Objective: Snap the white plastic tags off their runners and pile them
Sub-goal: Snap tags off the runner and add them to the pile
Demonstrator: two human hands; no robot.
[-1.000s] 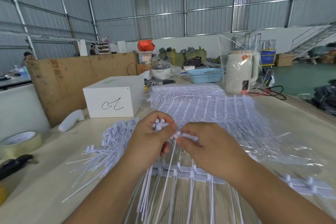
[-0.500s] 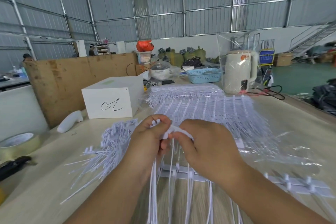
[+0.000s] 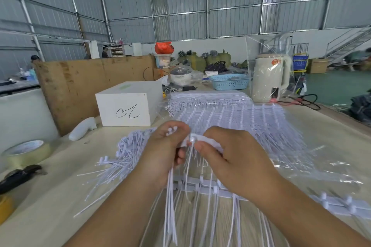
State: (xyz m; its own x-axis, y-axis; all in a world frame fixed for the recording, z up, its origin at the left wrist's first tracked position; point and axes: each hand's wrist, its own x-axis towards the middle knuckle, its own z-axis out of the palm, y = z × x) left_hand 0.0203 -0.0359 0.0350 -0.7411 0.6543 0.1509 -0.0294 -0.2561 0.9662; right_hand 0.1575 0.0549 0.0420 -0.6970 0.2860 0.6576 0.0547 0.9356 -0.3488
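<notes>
My left hand (image 3: 164,150) grips a bunch of loose white tags (image 3: 170,202) whose thin tails hang down toward me. My right hand (image 3: 230,158) pinches a white runner strip (image 3: 204,139) with tags still on it, held up right beside the left fingers. A pile of snapped-off white tags (image 3: 122,158) lies on the wooden table (image 3: 40,212) to the left of my hands. A big stack of uncut tag sheets (image 3: 230,118) spreads behind my hands. Another runner strip (image 3: 200,187) lies on the table under my wrists.
A white box (image 3: 128,104) with a scribble stands at the back left, a white bottle (image 3: 82,130) beside it. A tape roll (image 3: 26,152) and a black tool (image 3: 18,176) lie at the left edge. A cream kettle (image 3: 271,78) and blue basket (image 3: 228,81) stand behind.
Both hands have lifted the strip a little and drawn close together. The tails of the tags in my left hand now hang straight down. The camera has tilted slightly.
</notes>
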